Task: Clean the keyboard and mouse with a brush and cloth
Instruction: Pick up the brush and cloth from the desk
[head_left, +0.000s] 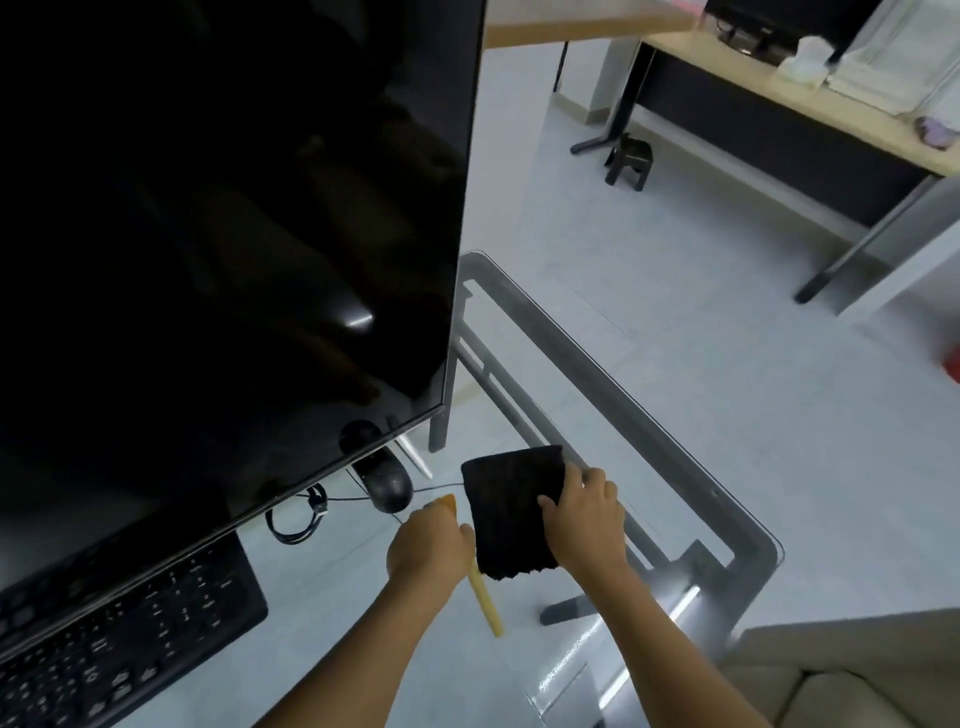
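Head view, right hand (584, 519) gripping black cloth (511, 512), no legible writing

Keyboard (124, 639) left, mouse (387, 483) behind — cloth (511, 512) seemingly right.

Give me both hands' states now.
Left hand: grips the brush by its handle.
Right hand: holds the black cloth.

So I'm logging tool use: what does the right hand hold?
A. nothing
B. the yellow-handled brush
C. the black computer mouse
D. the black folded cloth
D: the right hand has its grip on the edge of the black folded cloth, while the yellow-handled brush is in the left hand.
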